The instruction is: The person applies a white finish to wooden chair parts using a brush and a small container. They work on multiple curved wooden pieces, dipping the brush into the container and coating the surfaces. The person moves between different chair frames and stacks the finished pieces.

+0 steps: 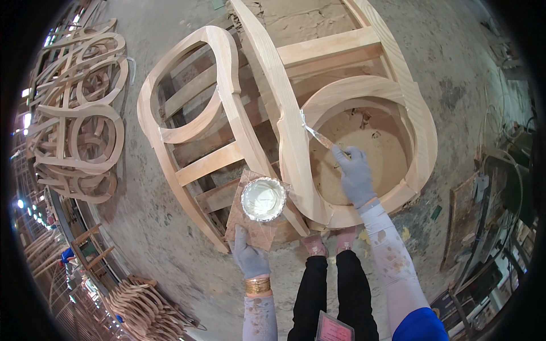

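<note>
My gloved left hand (250, 256) grips the lower end of a thin brown board (238, 219), its thumb over the top. On that board sits a round cup of white paste (263, 199), its rim smeared white. In my gloved right hand (357, 176) is a slim white-tipped tool (322, 140); brush or spatula, I cannot tell. Its tip touches a white-smeared joint where the curved inner piece meets the long left rail of a pale wooden frame (294, 153). This frame has an oval end and a crossbar, and lies by my feet.
A second wooden frame (170, 153) lies to the left over slatted wood (193, 94). Many curved frames (85, 125) lean stacked at far left, and curved wooden parts (142, 307) are piled at lower left. Boards and cables (460, 221) stand at right.
</note>
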`<action>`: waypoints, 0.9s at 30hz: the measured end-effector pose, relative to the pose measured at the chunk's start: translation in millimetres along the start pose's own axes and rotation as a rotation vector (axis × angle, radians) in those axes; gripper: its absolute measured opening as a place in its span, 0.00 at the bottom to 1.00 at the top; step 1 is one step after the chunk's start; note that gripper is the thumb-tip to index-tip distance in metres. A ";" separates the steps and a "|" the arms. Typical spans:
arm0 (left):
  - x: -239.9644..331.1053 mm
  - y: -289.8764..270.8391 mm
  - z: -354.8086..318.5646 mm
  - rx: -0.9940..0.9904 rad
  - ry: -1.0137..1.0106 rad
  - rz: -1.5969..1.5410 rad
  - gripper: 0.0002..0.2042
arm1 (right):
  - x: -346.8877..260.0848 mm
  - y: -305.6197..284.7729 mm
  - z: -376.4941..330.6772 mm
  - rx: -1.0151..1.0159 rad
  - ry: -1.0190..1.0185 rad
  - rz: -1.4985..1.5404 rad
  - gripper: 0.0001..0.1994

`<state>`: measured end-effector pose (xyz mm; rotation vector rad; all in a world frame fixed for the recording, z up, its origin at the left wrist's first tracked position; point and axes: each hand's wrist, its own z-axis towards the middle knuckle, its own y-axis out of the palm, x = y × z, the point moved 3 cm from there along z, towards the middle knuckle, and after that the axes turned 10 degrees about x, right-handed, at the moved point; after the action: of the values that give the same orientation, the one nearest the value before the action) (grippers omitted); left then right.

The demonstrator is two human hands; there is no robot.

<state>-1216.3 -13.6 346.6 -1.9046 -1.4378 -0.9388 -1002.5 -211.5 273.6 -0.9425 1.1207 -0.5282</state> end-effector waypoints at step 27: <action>1.0 2.6 -1.0 -0.041 0.049 0.102 0.21 | 28.5 -0.7 28.4 -0.029 -0.138 0.114 0.23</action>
<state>-1213.8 -14.5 347.9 -1.9517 -1.2892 -0.9670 -965.6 -223.4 263.1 -0.9201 1.0531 -0.3495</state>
